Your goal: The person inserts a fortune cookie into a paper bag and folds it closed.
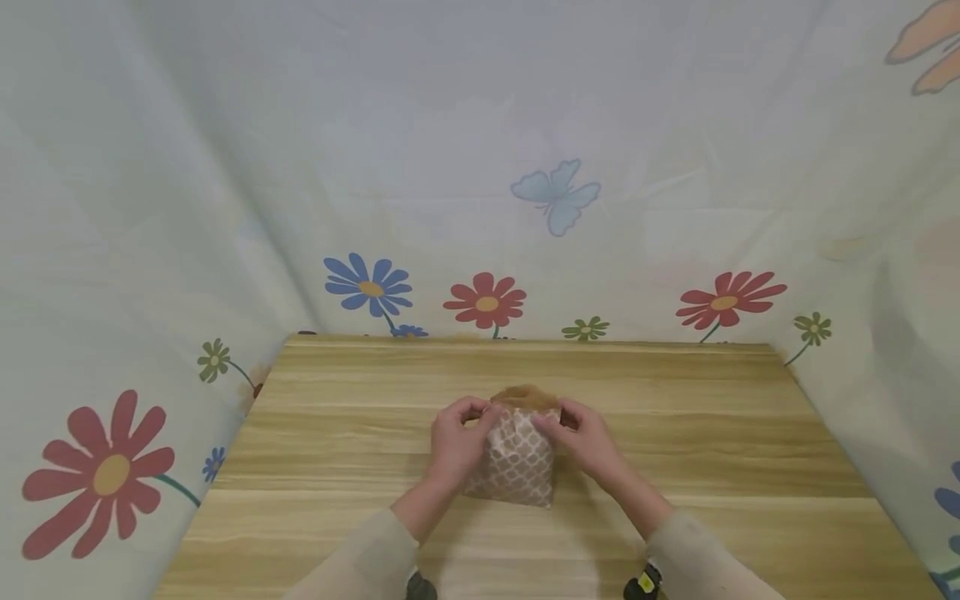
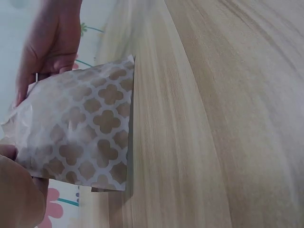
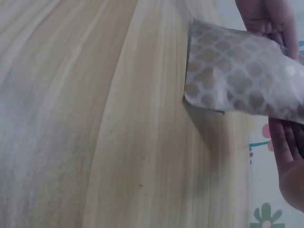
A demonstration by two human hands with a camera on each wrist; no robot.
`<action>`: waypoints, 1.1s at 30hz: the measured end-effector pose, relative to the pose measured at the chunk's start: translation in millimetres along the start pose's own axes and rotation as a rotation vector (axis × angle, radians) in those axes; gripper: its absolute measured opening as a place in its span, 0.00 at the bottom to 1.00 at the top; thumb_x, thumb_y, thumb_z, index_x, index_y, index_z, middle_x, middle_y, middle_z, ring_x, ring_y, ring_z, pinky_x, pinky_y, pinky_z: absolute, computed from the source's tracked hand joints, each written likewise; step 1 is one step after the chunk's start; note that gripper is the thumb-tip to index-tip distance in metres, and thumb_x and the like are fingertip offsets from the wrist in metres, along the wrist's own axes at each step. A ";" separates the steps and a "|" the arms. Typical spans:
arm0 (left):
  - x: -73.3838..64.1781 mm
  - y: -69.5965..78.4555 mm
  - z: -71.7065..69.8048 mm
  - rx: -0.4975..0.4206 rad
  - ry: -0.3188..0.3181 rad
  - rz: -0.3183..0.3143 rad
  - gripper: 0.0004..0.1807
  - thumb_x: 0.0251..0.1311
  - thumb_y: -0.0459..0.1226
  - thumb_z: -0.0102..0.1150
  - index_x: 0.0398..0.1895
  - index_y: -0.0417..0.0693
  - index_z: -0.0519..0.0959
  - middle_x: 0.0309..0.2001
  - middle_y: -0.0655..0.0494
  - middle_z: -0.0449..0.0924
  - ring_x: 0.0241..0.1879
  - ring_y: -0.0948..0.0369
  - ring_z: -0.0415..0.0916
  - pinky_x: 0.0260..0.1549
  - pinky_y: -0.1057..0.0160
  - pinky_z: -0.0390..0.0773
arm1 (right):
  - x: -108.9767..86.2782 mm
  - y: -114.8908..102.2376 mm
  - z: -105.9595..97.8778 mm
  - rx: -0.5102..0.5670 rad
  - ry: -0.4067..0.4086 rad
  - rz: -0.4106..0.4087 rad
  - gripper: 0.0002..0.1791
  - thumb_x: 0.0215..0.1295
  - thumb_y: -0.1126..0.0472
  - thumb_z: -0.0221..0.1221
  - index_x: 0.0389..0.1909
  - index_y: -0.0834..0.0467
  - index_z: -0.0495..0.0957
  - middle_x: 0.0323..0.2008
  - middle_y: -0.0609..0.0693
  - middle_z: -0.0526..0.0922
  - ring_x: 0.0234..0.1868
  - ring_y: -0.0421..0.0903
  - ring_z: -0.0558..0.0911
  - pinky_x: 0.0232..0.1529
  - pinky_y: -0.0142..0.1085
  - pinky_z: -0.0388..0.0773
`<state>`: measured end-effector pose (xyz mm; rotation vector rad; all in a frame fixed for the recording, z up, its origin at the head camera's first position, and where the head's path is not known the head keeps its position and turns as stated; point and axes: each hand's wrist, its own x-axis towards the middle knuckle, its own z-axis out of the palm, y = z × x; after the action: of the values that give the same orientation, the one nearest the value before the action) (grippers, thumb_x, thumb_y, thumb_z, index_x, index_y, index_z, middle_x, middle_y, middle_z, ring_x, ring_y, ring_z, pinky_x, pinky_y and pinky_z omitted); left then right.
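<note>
A paper bag (image 1: 519, 458) with a white and tan quatrefoil pattern stands on the wooden table, its brown inside showing at the top. My left hand (image 1: 459, 442) pinches the bag's upper left edge between thumb and fingers. At the upper right edge, my right hand (image 1: 588, 437) pinches it the same way. The left wrist view shows the patterned front of the bag (image 2: 102, 121) between both hands, its bottom edge down at the table. In the right wrist view the bag (image 3: 237, 71) partly covers the fingers. What the bag contains is hidden.
The wood-grain table (image 1: 337, 400) reaches back to a white curtain (image 1: 450, 125) printed with flowers and butterflies, which also hangs along both sides. Dark wrist-camera parts (image 1: 642, 582) show by the sleeves at the lower edge.
</note>
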<state>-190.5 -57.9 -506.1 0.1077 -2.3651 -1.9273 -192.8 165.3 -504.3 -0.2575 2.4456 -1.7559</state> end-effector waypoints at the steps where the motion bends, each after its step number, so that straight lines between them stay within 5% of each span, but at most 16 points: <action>1: 0.1 0.1 0.2 -0.009 -0.003 -0.023 0.07 0.69 0.43 0.72 0.35 0.51 0.88 0.41 0.58 0.88 0.47 0.57 0.83 0.52 0.51 0.83 | 0.6 -0.4 0.1 0.014 -0.003 0.001 0.20 0.75 0.49 0.67 0.58 0.59 0.85 0.48 0.52 0.89 0.48 0.46 0.85 0.49 0.34 0.83; 5: 0.9 -1.3 1.2 -0.048 -0.019 -0.081 0.12 0.71 0.47 0.70 0.37 0.49 0.87 0.42 0.55 0.87 0.44 0.57 0.81 0.42 0.61 0.83 | 2.0 -0.7 0.8 0.059 -0.007 0.010 0.21 0.76 0.50 0.66 0.58 0.61 0.84 0.48 0.54 0.89 0.47 0.47 0.86 0.49 0.34 0.84; 8: 1.9 -3.0 1.6 -0.075 -0.034 -0.090 0.14 0.71 0.49 0.70 0.39 0.47 0.87 0.41 0.54 0.86 0.42 0.58 0.80 0.40 0.64 0.81 | 3.3 0.4 2.1 0.054 0.010 0.009 0.17 0.76 0.50 0.66 0.49 0.62 0.85 0.42 0.53 0.87 0.43 0.46 0.84 0.44 0.33 0.82; 12: 1.8 -5.0 0.3 -0.094 -0.086 -0.096 0.18 0.70 0.51 0.71 0.42 0.44 0.86 0.41 0.53 0.86 0.40 0.60 0.79 0.39 0.65 0.81 | 5.8 2.0 4.2 0.022 0.049 -0.002 0.15 0.75 0.52 0.67 0.37 0.61 0.82 0.35 0.53 0.83 0.39 0.45 0.80 0.40 0.32 0.79; 19: 2.2 -10.5 -2.0 -0.041 -0.192 -0.120 0.20 0.69 0.53 0.70 0.47 0.45 0.88 0.42 0.54 0.88 0.40 0.60 0.82 0.43 0.62 0.84 | 8.5 1.7 6.4 0.047 0.074 0.001 0.13 0.75 0.54 0.67 0.37 0.61 0.84 0.35 0.52 0.83 0.39 0.45 0.79 0.39 0.32 0.78; 28: 4.0 -10.8 -0.3 0.039 -0.139 -0.107 0.08 0.64 0.41 0.76 0.38 0.47 0.89 0.38 0.55 0.85 0.40 0.59 0.79 0.39 0.62 0.80 | 10.1 0.8 7.3 0.029 0.079 -0.006 0.12 0.75 0.54 0.68 0.36 0.60 0.83 0.37 0.51 0.84 0.41 0.45 0.80 0.41 0.32 0.78; 33: 2.1 -6.4 1.2 0.077 -0.116 -0.098 0.06 0.61 0.37 0.77 0.38 0.48 0.88 0.38 0.57 0.87 0.43 0.58 0.79 0.45 0.59 0.79 | 7.3 3.7 7.9 -0.009 0.040 -0.008 0.13 0.74 0.51 0.68 0.47 0.58 0.86 0.43 0.51 0.88 0.44 0.45 0.83 0.45 0.34 0.81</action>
<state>-192.7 -58.2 -512.6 0.1228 -2.5554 -1.9353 -198.6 157.5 -510.3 -0.2357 2.4836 -1.7713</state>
